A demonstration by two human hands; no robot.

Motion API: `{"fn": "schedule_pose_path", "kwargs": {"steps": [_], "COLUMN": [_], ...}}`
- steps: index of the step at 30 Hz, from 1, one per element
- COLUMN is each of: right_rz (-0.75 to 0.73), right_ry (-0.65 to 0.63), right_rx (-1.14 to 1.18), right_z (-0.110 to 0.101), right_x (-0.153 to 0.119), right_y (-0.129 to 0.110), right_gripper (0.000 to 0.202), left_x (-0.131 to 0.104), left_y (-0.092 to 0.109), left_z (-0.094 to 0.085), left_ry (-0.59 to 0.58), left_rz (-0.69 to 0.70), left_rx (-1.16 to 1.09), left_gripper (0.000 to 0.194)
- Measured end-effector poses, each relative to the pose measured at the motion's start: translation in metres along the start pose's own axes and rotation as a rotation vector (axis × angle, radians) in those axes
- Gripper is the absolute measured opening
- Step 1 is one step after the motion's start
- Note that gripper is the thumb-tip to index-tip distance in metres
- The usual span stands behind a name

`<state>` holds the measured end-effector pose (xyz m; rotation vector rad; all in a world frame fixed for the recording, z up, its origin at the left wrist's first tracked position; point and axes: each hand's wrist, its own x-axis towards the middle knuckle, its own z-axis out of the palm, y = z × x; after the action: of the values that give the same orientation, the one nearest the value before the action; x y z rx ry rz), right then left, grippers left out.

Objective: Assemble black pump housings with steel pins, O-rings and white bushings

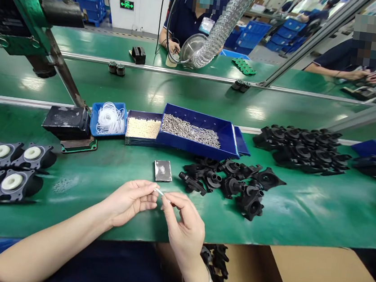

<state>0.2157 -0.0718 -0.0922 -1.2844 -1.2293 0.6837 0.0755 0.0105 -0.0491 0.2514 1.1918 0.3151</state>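
Between my two hands is a thin silvery-white pin, held level above the near part of the bench. My left hand pinches its left end between thumb and forefinger, the other fingers curled loosely. On the other end, the fingertips of my right hand are closed. Whether a small piece sits on the pin's left tip is too small to tell. Just beyond my hands lies a small square block with a pale smear on top. Black plastic housings are heaped to the right of it.
Behind stand a blue bin of metal pins, a box of cream-coloured bits and a blue tray of white rings. A green press rises at left, near housings with white rotors. A co-worker sits opposite.
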Motion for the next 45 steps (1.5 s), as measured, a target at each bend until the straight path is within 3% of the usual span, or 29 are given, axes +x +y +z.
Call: {"fn": "schedule_pose_path", "kwargs": {"steps": [10, 19, 25, 31, 34, 37, 39, 42, 45], "right_rz": [-0.059, -0.29, 0.024, 0.253, 0.322, 0.327, 0.403, 0.479, 0.362], "right_ry": [-0.024, 0.022, -0.062, -0.071, -0.069, 0.108, 0.141, 0.024, -0.108], "right_rx": [-0.003, -0.205, 0.049, 0.136, 0.25, 0.262, 0.25, 0.292, 0.312], "right_z": [-0.002, -0.001, -0.009, -0.01, -0.017, -0.033, -0.044, -0.054, -0.057], "right_x": [0.002, -0.006, 0.004, -0.004, -0.008, -0.007, -0.005, -0.005, -0.009], "right_y": [-0.001, 0.004, 0.002, 0.005, 0.013, 0.035, 0.055, 0.073, 0.064], "right_gripper": [0.029, 0.043, 0.019, 0.011, 0.011, 0.008, 0.01, 0.014, 0.009], "left_x": [0.001, 0.002, 0.002, -0.004, -0.002, 0.005, 0.008, 0.009, 0.004], "left_y": [-0.001, -0.004, 0.001, 0.006, 0.005, 0.004, 0.002, 0.0, 0.0], "left_z": [0.002, 0.009, 0.006, 0.021, 0.025, 0.025, 0.026, 0.029, 0.029], "left_ry": [-0.001, 0.024, 0.032, 0.118, 0.083, -0.01, -0.047, -0.08, -0.135], "left_rz": [-0.028, -0.019, 0.051, 0.304, 0.404, 0.345, 0.254, 0.085, -0.061], "left_rx": [0.016, 0.021, 0.188, 0.571, 0.762, 0.719, 0.659, 0.562, 0.404], "left_gripper": [0.041, 0.035, 0.037, 0.025, 0.029, 0.054, 0.061, 0.06, 0.061]}}
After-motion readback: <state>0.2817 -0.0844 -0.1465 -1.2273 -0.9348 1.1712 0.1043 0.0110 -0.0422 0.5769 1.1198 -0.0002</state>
